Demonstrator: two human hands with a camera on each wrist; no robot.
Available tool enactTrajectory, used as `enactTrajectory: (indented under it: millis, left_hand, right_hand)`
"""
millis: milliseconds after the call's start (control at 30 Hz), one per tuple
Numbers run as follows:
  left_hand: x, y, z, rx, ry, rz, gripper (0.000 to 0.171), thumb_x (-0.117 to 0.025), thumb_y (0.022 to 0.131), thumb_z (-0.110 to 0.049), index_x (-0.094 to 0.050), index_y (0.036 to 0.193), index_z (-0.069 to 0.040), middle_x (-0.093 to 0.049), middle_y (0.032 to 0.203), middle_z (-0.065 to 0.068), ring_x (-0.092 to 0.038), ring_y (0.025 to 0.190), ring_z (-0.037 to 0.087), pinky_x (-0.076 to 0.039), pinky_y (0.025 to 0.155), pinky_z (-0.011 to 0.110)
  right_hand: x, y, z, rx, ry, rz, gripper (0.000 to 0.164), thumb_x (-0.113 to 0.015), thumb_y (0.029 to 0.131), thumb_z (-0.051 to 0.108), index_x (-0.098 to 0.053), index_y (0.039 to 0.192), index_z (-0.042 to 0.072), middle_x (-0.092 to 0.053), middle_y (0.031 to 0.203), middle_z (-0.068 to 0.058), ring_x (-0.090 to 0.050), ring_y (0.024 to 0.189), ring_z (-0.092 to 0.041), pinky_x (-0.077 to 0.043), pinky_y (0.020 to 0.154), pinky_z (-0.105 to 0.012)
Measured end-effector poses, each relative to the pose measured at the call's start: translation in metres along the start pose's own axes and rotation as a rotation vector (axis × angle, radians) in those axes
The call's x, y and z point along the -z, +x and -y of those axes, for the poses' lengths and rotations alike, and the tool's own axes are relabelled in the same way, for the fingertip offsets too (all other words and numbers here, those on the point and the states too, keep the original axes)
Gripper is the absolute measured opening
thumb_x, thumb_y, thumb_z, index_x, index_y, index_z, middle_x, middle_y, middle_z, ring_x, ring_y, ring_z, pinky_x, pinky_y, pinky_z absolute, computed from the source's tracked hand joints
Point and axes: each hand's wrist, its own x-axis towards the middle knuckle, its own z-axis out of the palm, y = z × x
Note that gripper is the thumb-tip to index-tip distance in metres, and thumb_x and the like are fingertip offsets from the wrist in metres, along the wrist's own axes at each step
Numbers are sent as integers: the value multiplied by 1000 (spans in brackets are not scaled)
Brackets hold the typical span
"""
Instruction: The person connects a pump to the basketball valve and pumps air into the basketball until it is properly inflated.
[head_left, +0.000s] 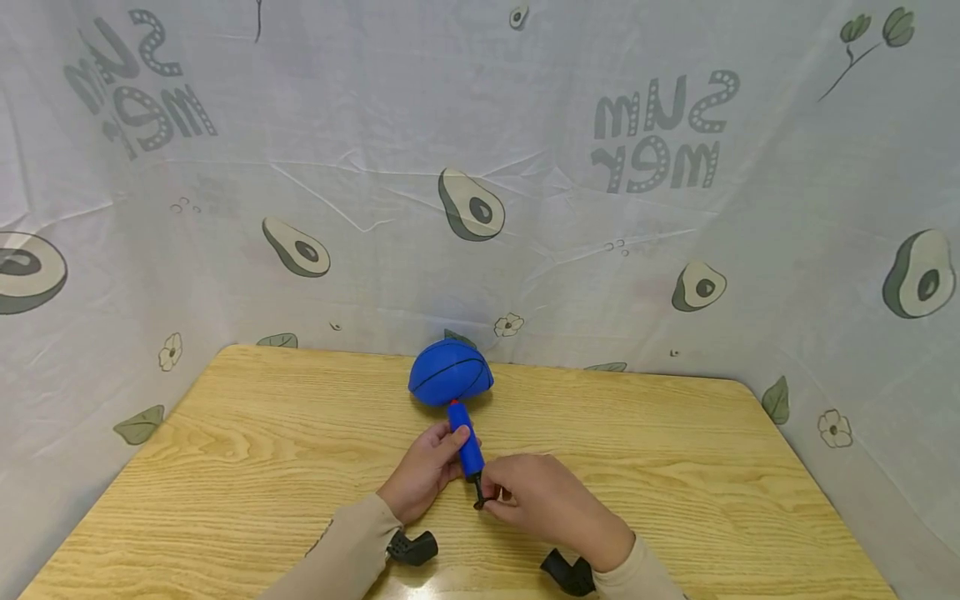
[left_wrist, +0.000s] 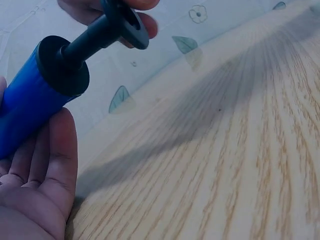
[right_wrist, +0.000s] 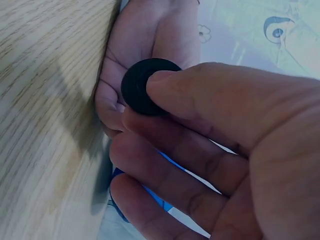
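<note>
Head view showed a blue pump held over a wooden table, its red tip pointing away from the person. Just beyond that tip lay a blue ball with black lines, looking partly caved in; whether a needle sat inside it could not be told. Around the pump's barrel curled the left hand, thumb on top. At the pump's near end, the right hand pinched the black handle, and a short length of black rod showed between handle and barrel. Nothing gripped the ball, so a hard push might have rolled it away or pulled the tip loose; a sideways shove might have bent the rod, and a loose pinch might have slipped.
</note>
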Motion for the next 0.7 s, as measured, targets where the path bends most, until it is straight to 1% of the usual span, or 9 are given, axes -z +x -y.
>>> enactTrajectory:
  millis: [200,433,600,700]
  left_hand:
    - [0,0,1,2,-8,-6,60,-52,110,-33,-35,145,12,-61,126,17,-64,103,13,-54,90,27]
    - [-1,0,0,-2,-13,-15,59,-52,110,-32,-34,146,12,-62,125,17,-64,104,13,-54,90,28]
    - [-1,0,0,-7,-11,-18,59,-51,111,-32,-33,148,11,-62,125,16,-64,108,16,-54,91,30]
    - [-1,0,1,-6,-6,-18,60,-52,111,-32,-34,148,11,-62,125,16,-64,109,18,-54,91,30]
  right_hand:
    - [1,0,0,0,-8,22,18,-79,93,15,-65,83,23,-61,77,19,-51,67,6,-46,62,-17]
    - [4,-2,1,40,1,39,19,-80,92,13,-66,83,22,-61,77,18,-48,65,6,-44,60,-17]
    - [6,-3,2,77,5,108,21,-82,90,12,-66,80,23,-55,74,20,-46,64,5,-42,61,-15]
    - [7,-6,2,93,42,168,22,-81,89,12,-66,79,23,-55,73,22,-48,65,7,-43,62,-13]
